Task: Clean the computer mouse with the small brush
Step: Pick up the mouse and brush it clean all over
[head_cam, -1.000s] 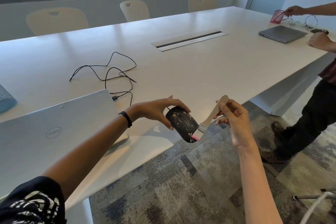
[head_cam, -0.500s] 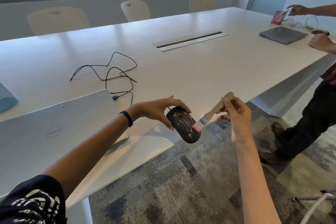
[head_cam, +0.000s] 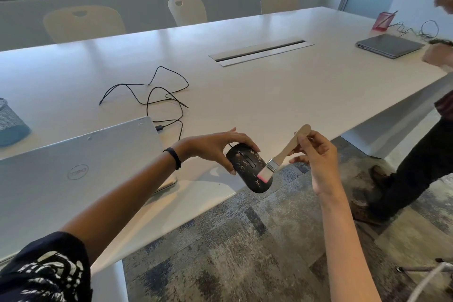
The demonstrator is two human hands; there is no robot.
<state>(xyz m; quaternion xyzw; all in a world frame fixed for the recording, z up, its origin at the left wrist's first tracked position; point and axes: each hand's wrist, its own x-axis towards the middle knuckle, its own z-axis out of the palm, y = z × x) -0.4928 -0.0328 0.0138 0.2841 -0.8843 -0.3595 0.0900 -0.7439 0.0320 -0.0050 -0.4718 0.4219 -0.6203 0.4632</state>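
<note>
Head view: a black computer mouse point(head_cam: 248, 168), speckled with pale crumbs, is held in the air just past the near edge of the white table point(head_cam: 269, 95), tilted with its rear end down toward the carpet. It is gripped at its front end by the left hand point(head_cam: 215, 148), fingers over the top and thumb underneath. A small brush point(head_cam: 282, 154) with a wooden handle, metal ferrule and pink-tipped bristles is pinched by the handle in the right hand point(head_cam: 316, 157); its bristles are pressed against the mouse's right side near the lower end. A closed silver laptop point(head_cam: 73, 167) is seen on the table just beside the left forearm, with a loose black cable point(head_cam: 157, 93) lying behind it. A second closed laptop point(head_cam: 388, 45) and a pink mesh cup point(head_cam: 381, 21) are placed at the far right, near another person's hands.
</note>
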